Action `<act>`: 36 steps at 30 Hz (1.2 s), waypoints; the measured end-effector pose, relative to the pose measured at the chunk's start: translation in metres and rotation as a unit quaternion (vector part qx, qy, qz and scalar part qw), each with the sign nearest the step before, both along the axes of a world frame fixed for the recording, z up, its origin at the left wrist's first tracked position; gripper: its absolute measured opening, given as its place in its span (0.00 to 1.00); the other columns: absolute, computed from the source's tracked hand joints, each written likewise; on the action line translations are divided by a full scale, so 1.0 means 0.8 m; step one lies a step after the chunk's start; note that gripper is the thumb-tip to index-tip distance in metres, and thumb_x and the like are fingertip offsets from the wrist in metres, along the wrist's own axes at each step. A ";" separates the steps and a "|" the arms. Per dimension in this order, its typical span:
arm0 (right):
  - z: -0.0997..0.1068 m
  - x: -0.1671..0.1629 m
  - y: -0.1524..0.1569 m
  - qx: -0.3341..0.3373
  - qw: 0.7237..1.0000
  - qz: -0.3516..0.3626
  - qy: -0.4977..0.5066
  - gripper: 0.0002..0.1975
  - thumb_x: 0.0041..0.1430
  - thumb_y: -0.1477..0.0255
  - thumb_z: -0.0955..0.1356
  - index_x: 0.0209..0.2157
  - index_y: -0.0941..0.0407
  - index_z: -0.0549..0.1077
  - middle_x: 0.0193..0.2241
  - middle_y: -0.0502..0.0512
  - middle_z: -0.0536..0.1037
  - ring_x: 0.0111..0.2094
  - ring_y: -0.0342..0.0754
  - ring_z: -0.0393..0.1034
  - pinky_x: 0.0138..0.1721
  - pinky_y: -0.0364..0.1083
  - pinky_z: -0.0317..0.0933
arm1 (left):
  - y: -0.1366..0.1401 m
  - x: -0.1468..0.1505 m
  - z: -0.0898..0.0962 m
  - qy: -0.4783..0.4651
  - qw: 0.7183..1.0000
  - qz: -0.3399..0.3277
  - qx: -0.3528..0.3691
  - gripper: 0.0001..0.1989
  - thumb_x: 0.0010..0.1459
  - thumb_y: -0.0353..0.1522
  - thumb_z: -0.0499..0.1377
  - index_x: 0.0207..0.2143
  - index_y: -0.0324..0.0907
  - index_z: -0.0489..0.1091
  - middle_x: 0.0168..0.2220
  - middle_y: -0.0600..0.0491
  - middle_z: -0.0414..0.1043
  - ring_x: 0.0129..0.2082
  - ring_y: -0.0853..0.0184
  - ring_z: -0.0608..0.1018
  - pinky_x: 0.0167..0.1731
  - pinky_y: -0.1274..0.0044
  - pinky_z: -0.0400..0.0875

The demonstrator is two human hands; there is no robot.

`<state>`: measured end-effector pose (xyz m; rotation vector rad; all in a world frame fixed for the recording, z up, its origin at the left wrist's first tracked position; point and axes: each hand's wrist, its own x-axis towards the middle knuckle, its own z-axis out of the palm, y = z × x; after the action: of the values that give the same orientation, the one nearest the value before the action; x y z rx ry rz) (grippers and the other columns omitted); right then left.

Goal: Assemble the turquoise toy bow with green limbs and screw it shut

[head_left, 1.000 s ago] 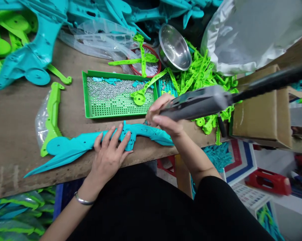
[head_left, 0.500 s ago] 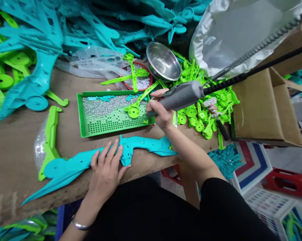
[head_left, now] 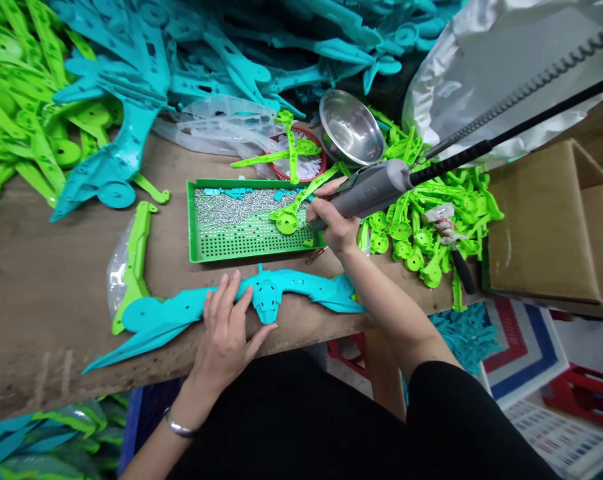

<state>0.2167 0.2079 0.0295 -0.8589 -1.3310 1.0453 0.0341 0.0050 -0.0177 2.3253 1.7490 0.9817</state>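
A turquoise bow-shaped plastic part (head_left: pixel 311 285) lies along the front of the table. My left hand (head_left: pixel 226 333) holds it just left of its centre, fingers stretched over the top and the thumb at the lower edge of the middle piece. In my right hand (head_left: pixel 337 220) is a grey electric screwdriver (head_left: pixel 374 190), gripped above the right end of the green tray (head_left: pixel 221 252). The screwdriver's tip is hidden or too small to make out. Small metal screws (head_left: pixel 231 208) fill the tray's far side, and a lime-green plastic part (head_left: pixel 286 220) rests across it.
Behind the tray stand a steel bowl (head_left: pixel 351 127) and a red basket (head_left: pixel 323 160). Lime-green parts (head_left: pixel 426 227) are heaped right, beside a cardboard box (head_left: pixel 536 227). Turquoise parts (head_left: pixel 221 53) pile up at the back. A lime-green limb (head_left: pixel 139 260) lies left. A coiled cord (head_left: pixel 536 83) runs to upper right.
The whole view has shifted, so things appear farther right. My left fingers have slid slightly left off the bow's middle piece. My right hand keeps the screwdriver near the tray.
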 end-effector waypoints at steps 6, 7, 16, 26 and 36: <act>0.021 -0.002 -0.012 0.012 1.000 -0.004 0.002 0.13 0.53 0.62 0.74 0.36 0.50 0.71 0.16 0.40 0.68 0.17 0.42 0.64 0.24 0.45 0.61 | -0.003 0.000 0.001 0.014 1.000 0.024 0.013 0.33 0.56 0.41 0.67 0.60 0.36 0.64 0.62 0.33 0.65 0.68 0.43 0.60 0.63 0.52 0.59; 0.030 -0.005 -0.020 0.017 1.000 0.000 0.015 0.12 0.54 0.62 0.74 0.36 0.50 0.71 0.16 0.40 0.67 0.17 0.42 0.64 0.23 0.45 0.61 | -0.003 0.000 0.002 0.017 0.999 0.026 0.010 0.33 0.57 0.42 0.67 0.60 0.36 0.65 0.62 0.33 0.65 0.67 0.44 0.61 0.63 0.52 0.59; 0.044 -0.057 -0.111 -0.030 0.980 0.194 0.025 0.11 0.56 0.68 0.72 0.41 0.48 0.72 0.20 0.44 0.69 0.20 0.45 0.66 0.23 0.48 0.62 | -0.004 -0.001 0.001 0.011 1.000 0.018 -0.002 0.31 0.60 0.40 0.64 0.60 0.34 0.64 0.61 0.33 0.67 0.65 0.47 0.66 0.64 0.54 0.58; 0.029 -0.077 -0.104 -0.027 0.951 0.291 -0.097 0.06 0.57 0.70 0.70 0.30 0.51 0.67 0.21 0.44 0.70 0.22 0.43 0.66 0.23 0.46 0.63 | -0.006 -0.001 -0.001 -0.007 1.000 0.012 -0.020 0.31 0.61 0.38 0.62 0.63 0.33 0.61 0.61 0.33 0.66 0.65 0.48 0.66 0.64 0.55 0.58; 0.039 -0.082 -0.058 0.011 0.988 0.153 -0.002 0.12 0.54 0.62 0.72 0.37 0.50 0.69 0.18 0.42 0.68 0.18 0.42 0.64 0.22 0.45 0.62 | -0.003 -0.001 0.004 0.000 1.000 0.016 -0.015 0.31 0.61 0.39 0.62 0.61 0.33 0.63 0.63 0.34 0.65 0.64 0.48 0.67 0.64 0.56 0.59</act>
<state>0.1513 0.1614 0.0606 -0.6512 -1.5075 1.2625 0.0337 0.0027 -0.0147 2.2874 1.7938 0.9535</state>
